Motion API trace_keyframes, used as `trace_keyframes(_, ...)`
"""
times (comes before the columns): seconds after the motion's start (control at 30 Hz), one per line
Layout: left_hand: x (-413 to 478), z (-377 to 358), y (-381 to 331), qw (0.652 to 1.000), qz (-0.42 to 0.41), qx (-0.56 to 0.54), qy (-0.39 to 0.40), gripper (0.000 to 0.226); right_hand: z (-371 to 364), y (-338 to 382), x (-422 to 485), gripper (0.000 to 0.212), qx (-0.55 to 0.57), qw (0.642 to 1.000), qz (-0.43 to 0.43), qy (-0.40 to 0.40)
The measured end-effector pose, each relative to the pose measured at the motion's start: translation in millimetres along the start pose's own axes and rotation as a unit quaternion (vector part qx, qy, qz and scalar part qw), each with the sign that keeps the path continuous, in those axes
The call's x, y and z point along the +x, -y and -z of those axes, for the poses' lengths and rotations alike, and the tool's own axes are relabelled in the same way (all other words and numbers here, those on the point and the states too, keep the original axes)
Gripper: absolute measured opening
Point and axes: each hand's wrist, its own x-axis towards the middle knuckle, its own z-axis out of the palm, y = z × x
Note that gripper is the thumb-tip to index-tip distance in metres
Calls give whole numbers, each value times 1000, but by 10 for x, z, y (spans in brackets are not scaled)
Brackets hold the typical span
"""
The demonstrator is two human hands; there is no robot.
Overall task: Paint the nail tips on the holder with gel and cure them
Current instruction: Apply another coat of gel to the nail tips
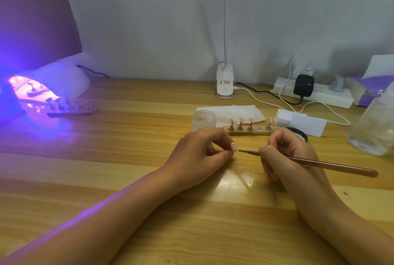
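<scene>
Pink nail tip (pixel 233 147) is off the holder: left hand (pixel 198 154) has it in a thumb-and-finger pinch, grip closed on it, painted face turned right, low over the wooden surface (pixel 136 171). Fingers hide whatever the tip is mounted on. Right hand (pixel 283 154) has its grip curled round the front of the brush (pixel 332 166), pen-style. The dark bristle end points left and stops just short of the pinched tip, with a small gap visible. The coppery handle runs out to the right, angled slightly down. Both forearms rest on the surface. Holder (pixel 249 132) is a wooden strip just behind the hands, with four small metal stands, each carrying a pink tip. There is one bare metal disc between the third and fourth stand. A clear jar (pixel 204 119) sits just left of the holder, a white tissue (pixel 234 110) behind it, a white foam block (pixel 302 123) to its right, and a black-rimmed pot (pixel 303 135) is partly hidden behind the right hand. Far left, the curing lamp (pixel 59 79) is lit purple. A second holder (pixel 74 110) with stands lies at its mouth, its left end in the glow; I can't tell how far in it sits. At the back are a clip lamp base (pixel 224 85) and a power strip (pixel 315 95) with a black adapter plugged in. A clear bottle (pixel 375 128) is at the right edge.
</scene>
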Motion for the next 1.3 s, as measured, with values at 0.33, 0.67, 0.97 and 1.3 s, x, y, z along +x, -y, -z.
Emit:
trace_keyframes(0.33, 3, 20, -20, 1000, -6, -17, 8, 11, -5, 66, -11, 27, 58, 998, -1, -24)
trace_keyframes(0.67, -7, 21, -19, 1000, -6, -8, 9, 14, -13, 34, -6, 17, 37, 999, -18, -4)
trace_keyframes(0.97, 3, 14, -16, 1000, -1, -17, 9, 8, -24, 31, -7, 15, -35, 999, -7, 24)
trace_keyframes(1.3, 17, -10, 33, 999, -7, -42, 0, 7, -8, 27, -6, 13, -20, 1000, 8, 11)
